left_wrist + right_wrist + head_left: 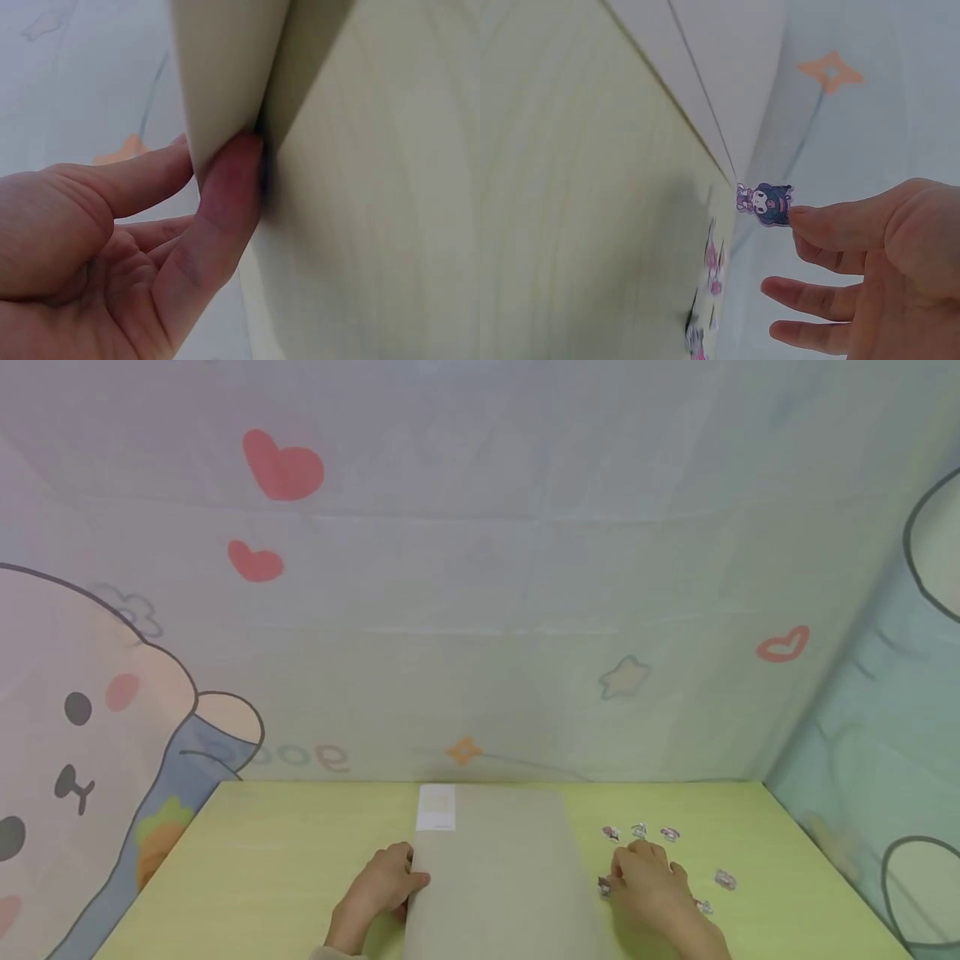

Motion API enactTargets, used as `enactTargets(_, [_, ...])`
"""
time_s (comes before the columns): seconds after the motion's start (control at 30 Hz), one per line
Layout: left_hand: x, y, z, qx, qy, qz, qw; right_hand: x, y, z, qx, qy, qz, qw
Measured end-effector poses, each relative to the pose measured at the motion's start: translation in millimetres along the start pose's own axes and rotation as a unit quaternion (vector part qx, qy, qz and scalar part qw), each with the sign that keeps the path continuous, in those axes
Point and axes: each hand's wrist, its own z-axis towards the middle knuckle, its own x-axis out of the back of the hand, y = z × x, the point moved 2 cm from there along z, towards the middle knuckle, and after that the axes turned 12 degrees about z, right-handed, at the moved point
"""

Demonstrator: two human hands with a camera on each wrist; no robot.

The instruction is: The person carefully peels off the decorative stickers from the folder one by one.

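A large flat beige panel (495, 877), with a white label (437, 807) in its far left corner, lies in the middle of the table in the head view. My left hand (382, 881) pinches its left edge. In the left wrist view the thumb lies on one face of the panel (225, 67), and a finger goes under the edge, by the table. Just right of the panel, my right hand (648, 881) pinches a small cut-out sticker (769, 204) between thumb and index finger. A dark-hooded cartoon figure shows on it; the other fingers stay apart.
Several more small cartoon stickers lie right of the panel, among them one sticker (670, 834) at the back and another sticker (725, 879) farther right. The yellow-green table (315, 827) meets a printed cloth (465, 568) behind, and more cloth hangs at both sides.
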Motion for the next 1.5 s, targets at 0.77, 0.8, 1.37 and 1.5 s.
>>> enactTargets(0.77, [1.5, -0.6, -2.0, 0.005, 0.004, -0.015, 0.9999, 17.4, 46.5, -6.9, -0.039, -0.076, -0.049, 0.995])
enactTargets(0.8, [1.2, -0.8, -2.1, 0.005, 0.004, -0.014, 0.9999, 16.9, 48.2, -7.2, -0.042, -0.081, -0.048, 0.995])
enactTargets(1.37, [-0.5, -0.9, -0.1, 0.001, 0.002, -0.014, 0.9999, 6.5, 60.5, -6.0, -0.089, -0.069, -0.047, 0.993])
enactTargets(1.5, [-0.6, -0.8, 0.3, 0.002, -0.001, -0.017, 0.9999, 6.6, 61.0, -6.7, -0.097, -0.071, -0.043, 0.992])
